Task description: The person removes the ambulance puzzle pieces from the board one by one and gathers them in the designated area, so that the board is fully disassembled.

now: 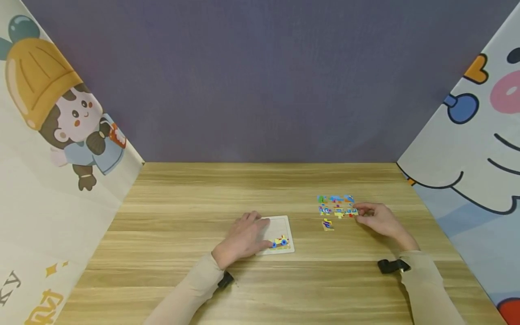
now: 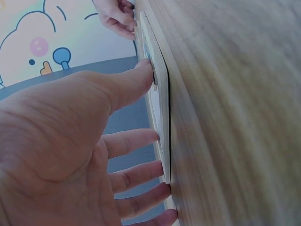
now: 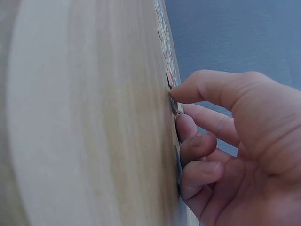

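Observation:
A square white puzzle tray lies on the table, with joined puzzle pieces showing a yellow vehicle with blue wheels along its near edge. My left hand rests at the tray's left side. In the left wrist view its fingers are fairly straight and touch the tray edge, while the thumb presses near the placed pieces. To the right, my right hand pinches a small puzzle piece between thumb and index finger, at the right end of the loose pieces. The fingers hide most of that piece's picture.
One loose piece lies apart, nearer than the rows of colourful pieces. A grey-blue panel stands behind the wooden table. Printed cartoon panels flank it left and right.

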`<control>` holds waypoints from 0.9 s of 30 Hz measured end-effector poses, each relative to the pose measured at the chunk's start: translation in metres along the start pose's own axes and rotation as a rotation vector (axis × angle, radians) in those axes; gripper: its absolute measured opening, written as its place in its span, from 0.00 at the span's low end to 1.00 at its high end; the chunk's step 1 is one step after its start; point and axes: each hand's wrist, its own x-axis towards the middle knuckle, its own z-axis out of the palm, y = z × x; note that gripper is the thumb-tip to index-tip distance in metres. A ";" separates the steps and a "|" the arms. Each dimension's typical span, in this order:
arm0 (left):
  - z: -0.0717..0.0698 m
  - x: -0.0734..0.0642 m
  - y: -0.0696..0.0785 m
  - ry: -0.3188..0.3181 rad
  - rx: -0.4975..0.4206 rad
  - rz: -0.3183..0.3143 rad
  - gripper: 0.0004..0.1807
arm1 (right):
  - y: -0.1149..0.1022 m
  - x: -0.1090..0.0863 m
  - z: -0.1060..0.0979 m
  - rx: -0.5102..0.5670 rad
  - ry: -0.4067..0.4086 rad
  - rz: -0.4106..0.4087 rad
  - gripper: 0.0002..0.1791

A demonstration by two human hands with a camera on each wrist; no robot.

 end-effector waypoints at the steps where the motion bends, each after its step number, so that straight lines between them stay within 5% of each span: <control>1: 0.000 0.000 0.000 0.001 -0.002 0.001 0.39 | 0.000 0.000 0.000 -0.001 0.001 -0.001 0.25; 17: 0.002 0.000 0.000 -0.011 -0.024 0.001 0.39 | -0.001 -0.006 0.002 -0.015 0.016 -0.025 0.24; 27: 0.000 0.001 0.000 -0.006 -0.028 0.002 0.39 | -0.044 -0.012 0.032 0.025 0.003 -0.139 0.18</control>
